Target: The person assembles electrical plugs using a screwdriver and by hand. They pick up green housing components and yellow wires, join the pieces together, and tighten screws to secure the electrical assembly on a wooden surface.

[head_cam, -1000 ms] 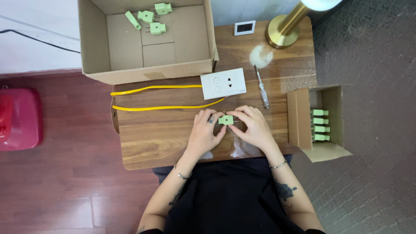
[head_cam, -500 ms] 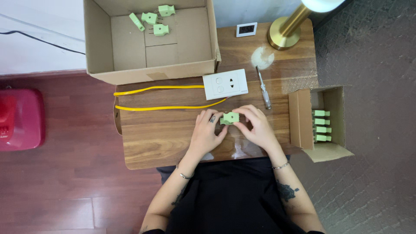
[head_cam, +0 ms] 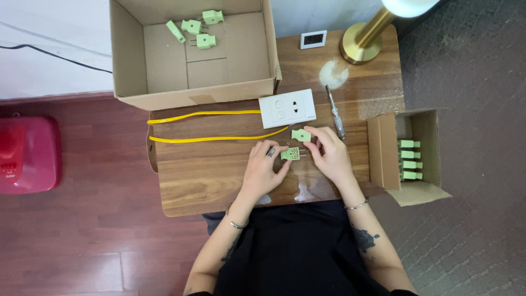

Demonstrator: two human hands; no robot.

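Note:
On a small wooden table [head_cam: 208, 175], my left hand [head_cam: 263, 170] pinches a green plug body [head_cam: 292, 154] whose metal prongs point right. My right hand [head_cam: 329, 153] holds the plug's separate green cover [head_cam: 301, 135] between thumb and fingertips, just above and slightly right of the body. The two pieces are apart. A yellow cable [head_cam: 213, 138] lies in two runs to the left of my hands. A white wall socket plate [head_cam: 287, 108] lies just beyond them, and a screwdriver [head_cam: 335, 112] lies beside it.
A large open cardboard box [head_cam: 230, 55] at the back holds several green plugs [head_cam: 197, 27]. A small open box [head_cam: 416, 153] at the right edge holds several more. A brass lamp base [head_cam: 360, 46], a small white display [head_cam: 313, 39] and a red object on the floor [head_cam: 27, 153] stand around.
The green plug, held whole between both hands, has come apart. My right hand has lifted the cover up and away while my left keeps the pronged body.

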